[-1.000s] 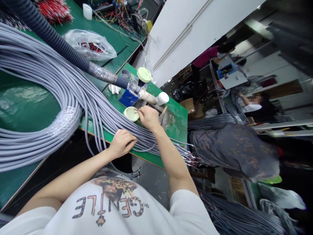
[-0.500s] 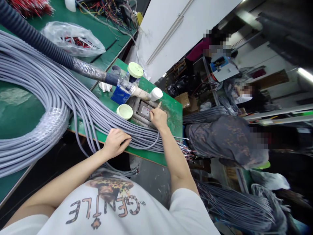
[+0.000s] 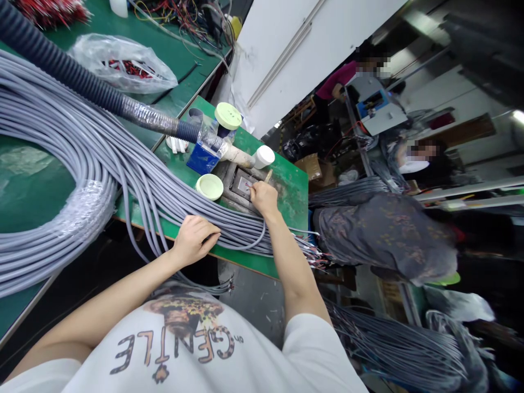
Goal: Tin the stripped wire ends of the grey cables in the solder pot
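My right hand (image 3: pixel 264 197) is closed at the edge of a dark metal block with a pale square pool (image 3: pixel 244 184). Its fingertips pinch the end of a thin grey cable, whose small wire tips point at the pool. My left hand (image 3: pixel 195 239) rests with curled fingers at the near side of a thick bundle of grey cables (image 3: pixel 164 183); what its fingers hold, if anything, is hidden. A shallow light-green dish (image 3: pixel 209 187) stands left of the block. Behind the block are a white jar (image 3: pixel 264 156) and a hose nozzle (image 3: pixel 238 156).
A ribbed dark hose (image 3: pixel 73 71) crosses above the cables. A blue box (image 3: pixel 202 157) and a green-lidded tub (image 3: pixel 228 115) stand behind. On the left lies a plastic bag (image 3: pixel 123 63) with red and black pieces. A person in dark patterned clothing (image 3: pixel 380 234) is on the right.
My right hand has shifted very slightly left and down over the block's edge. My left hand stays where it was. The view has turned slightly.
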The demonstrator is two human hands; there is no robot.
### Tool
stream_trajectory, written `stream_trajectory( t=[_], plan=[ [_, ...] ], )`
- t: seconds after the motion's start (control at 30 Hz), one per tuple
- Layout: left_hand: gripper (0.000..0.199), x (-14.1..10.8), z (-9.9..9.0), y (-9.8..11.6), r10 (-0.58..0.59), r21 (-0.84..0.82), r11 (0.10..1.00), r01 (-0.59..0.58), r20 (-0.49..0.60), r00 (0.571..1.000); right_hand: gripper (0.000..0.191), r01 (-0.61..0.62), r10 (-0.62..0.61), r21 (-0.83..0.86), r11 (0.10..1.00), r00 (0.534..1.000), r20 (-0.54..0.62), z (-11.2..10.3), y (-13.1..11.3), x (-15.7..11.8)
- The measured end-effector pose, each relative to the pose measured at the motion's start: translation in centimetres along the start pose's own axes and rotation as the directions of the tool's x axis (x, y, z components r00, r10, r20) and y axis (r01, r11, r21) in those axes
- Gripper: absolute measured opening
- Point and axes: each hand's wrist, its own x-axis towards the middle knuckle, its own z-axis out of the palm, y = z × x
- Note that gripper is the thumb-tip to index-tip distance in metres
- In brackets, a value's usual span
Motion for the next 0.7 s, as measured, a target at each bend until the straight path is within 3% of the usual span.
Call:
stream_trajectory(
  t=[0.23,0.47,0.7],
  plan=[
    [0.005,-0.2,0.2,-0.1,-0.011,0.006,1.000,0.011,0.009,1.000,0.026,0.022,-0.013,0.094,0.995,0.996,-0.091,-1.7,0.0,-0.7],
    [0.008,-0.5,0.4,-0.4,-0.024,0.010,1.000,0.024,0.041,0.999,0.030,0.330,-0.256,0.245,0.912,0.922,-0.291,-4.9,-3.5,-1.8],
    [0.008,-0.6,0.4,-0.4,-0.024,0.012,1.000,0.024,0.046,0.999,0.031,0.445,-0.417,0.132,0.885,0.887,-0.196,-5.1,-8.0,-0.4]
  ],
)
